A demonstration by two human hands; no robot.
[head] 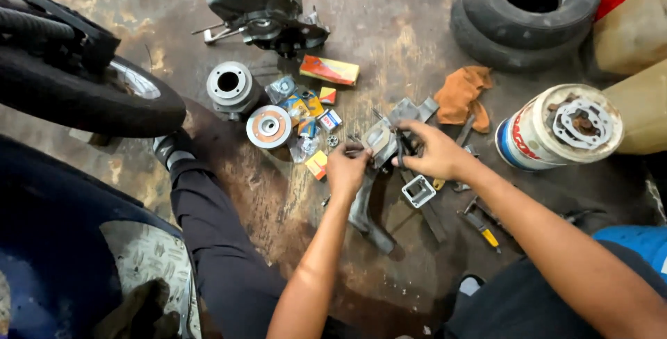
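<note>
Both hands work on a small grey metal engine part [381, 137] held just above the stained concrete floor [389, 26], left of the orange rag [461, 93]: the left hand [347, 169] closes its grip on the part's lower edge while the right hand [436, 151] pinches a thin dark tool [401, 150] against it. This looks like a fitting or prying step, and the next move calls for a steady hold. The part is dull, flat-faced cast metal, with a square gasket frame [419, 190] lying below the rag.
</note>
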